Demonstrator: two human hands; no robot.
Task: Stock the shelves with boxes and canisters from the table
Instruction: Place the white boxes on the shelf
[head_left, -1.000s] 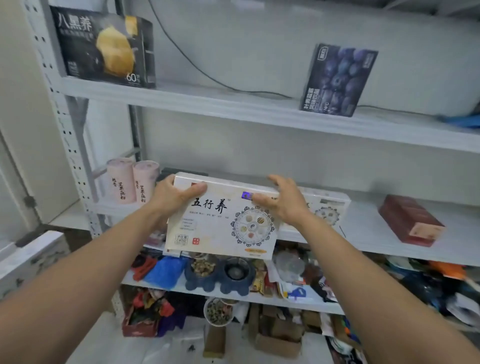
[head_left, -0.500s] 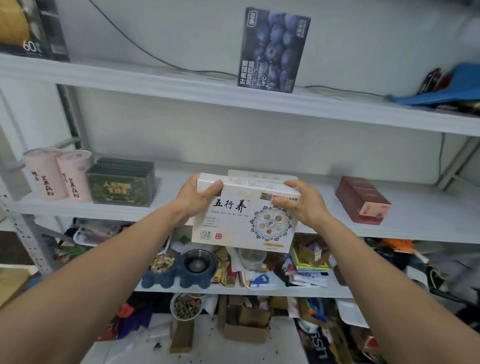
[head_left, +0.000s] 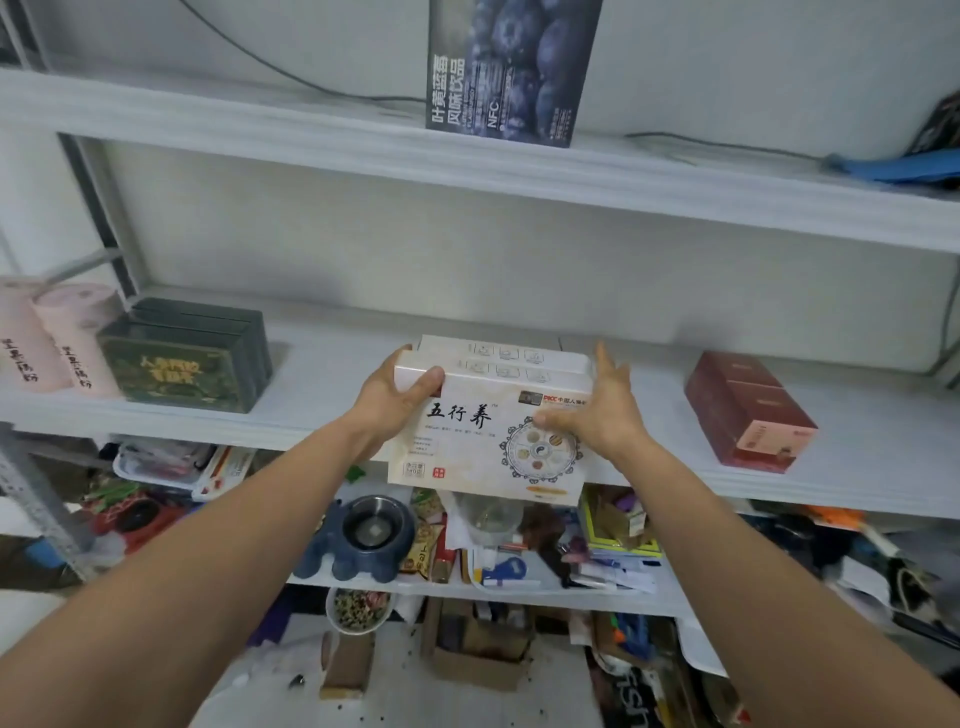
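Centre frame: white box (head_left: 483, 441) up at the middle shelf (head_left: 332, 374), both hands on it.
The left hand (head_left: 395, 400) grips the box's upper left corner, thumb curled over the front face, fingers hidden behind; the right hand (head_left: 602, 410) lies against the right end, fingers straight and pointing up, thumb laid on the front by the round emblem; the box stands upright, print facing us, its lower edge overlapping the shelf's front lip; a matching white box (head_left: 498, 351) sits just behind, touching or not I cannot tell; pink canisters (head_left: 52, 338) and dark green boxes (head_left: 182, 364) at the left of that shelf, red box (head_left: 748, 410) at the right, well apart; blueberry box (head_left: 514, 67) top centre on the upper shelf (head_left: 260, 124).
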